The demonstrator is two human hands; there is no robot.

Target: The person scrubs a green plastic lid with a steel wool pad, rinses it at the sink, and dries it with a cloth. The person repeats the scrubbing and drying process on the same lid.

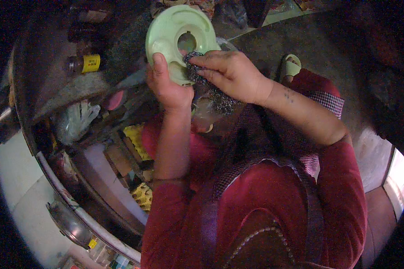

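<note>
A round, pale green plastic part (pixel 198 23) with a hole through its middle and moulded hollows is held up before me. My left hand (pixel 168 82) grips its lower left rim, the thumb lying over the face. In my right hand (pixel 229 74) is a grey metal scouring pad (pixel 197 69), pinched by the fingers and touching the plastic beside the hole. A loose part of the pad trails below that hand. Fingers of the left hand behind the part are hidden.
Left of me, a dark jar with a yellow label (pixel 91 63) lies on a dark surface. Below it are a clear plastic bag (pixel 77 122) and yellow egg trays (pixel 142 196). A metal lid (pixel 69 223) is at lower left. A sandalled foot (pixel 292 65) rests on the floor at right.
</note>
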